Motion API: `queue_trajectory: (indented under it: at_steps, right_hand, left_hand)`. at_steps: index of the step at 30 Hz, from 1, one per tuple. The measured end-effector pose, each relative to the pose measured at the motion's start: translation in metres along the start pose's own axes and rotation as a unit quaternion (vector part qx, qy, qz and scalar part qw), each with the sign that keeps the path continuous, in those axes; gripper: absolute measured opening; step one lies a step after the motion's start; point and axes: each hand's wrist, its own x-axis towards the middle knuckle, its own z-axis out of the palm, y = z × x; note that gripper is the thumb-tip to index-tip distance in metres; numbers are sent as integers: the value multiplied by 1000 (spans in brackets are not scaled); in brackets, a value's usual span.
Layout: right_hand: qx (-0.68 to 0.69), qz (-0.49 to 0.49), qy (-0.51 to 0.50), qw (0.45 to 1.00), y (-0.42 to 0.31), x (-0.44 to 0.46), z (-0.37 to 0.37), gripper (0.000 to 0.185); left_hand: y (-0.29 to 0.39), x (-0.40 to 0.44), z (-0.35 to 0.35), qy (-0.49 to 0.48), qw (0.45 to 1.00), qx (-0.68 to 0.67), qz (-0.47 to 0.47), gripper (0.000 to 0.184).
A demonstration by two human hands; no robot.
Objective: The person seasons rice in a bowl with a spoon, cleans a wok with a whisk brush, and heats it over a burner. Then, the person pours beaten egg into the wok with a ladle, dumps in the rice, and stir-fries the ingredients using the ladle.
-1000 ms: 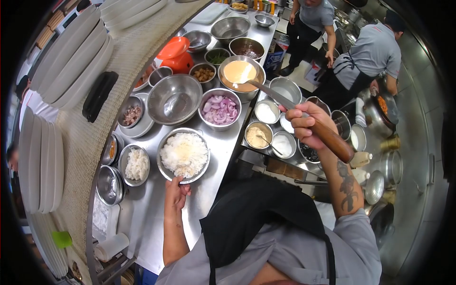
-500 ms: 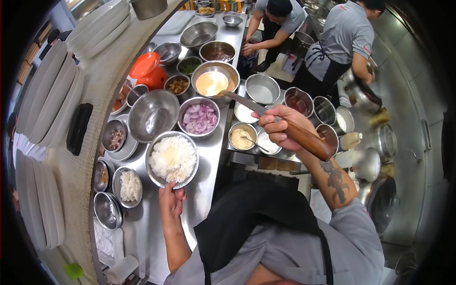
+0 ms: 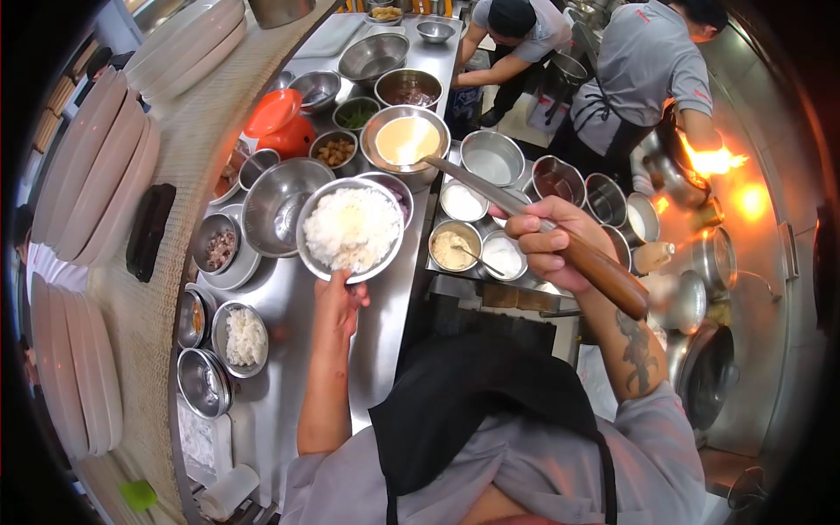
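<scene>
My left hand (image 3: 339,297) grips the near rim of a steel bowl (image 3: 313,261) filled with white rice (image 3: 350,223), lifted above the counter. Behind it, a bowl of sliced purple onions (image 3: 402,197) is mostly covered. In my right hand (image 3: 556,241) is a long-handled ladle (image 3: 604,276) with a wooden grip and metal shaft. Its shaft points at a steel bowl (image 3: 371,149) of pale yellow liquid (image 3: 407,138); the ladle's head cannot be made out.
A large steel bowl (image 3: 284,206), a second rice bowl (image 3: 238,339) and stacked bowls (image 3: 203,385) stand left. Pots of sauce (image 3: 558,179), powders and paste (image 3: 455,247) sit centre-right. Two co-workers (image 3: 643,74) work ahead; flames (image 3: 713,162) rise from a wok at right.
The rice bowl has risen up and to the right, now covering most of the onions. My right hand and ladle have shifted right and slightly down. Flames have appeared at the co-worker's wok.
</scene>
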Motion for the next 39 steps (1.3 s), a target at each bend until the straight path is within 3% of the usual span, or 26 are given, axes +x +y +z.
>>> queue_trajectory:
  at_steps: [9,16,25,28,32,39]
  right_hand:
    - [5,-69,-23,997,14,-71,32,40]
    - [14,-157,-15,987,32,-156,25,42]
    - [35,-276,69,958,75,-329,-12,38]
    - [76,-325,47,942,94,-398,-33,52]
    - [65,-413,115,901,128,-478,-43,36]
    - [100,-518,108,843,172,-595,-82,37]
  left_hand:
    - [-16,65,75,-63,997,37,-35,32]
    - [-52,48,155,-147,985,53,-76,27]
    - [-161,-62,273,-269,951,63,-139,22]
    - [-206,-116,316,-309,933,91,-161,23]
    - [-268,-188,368,-383,897,115,-189,24]
    - [-386,-283,445,-466,822,156,-289,28]
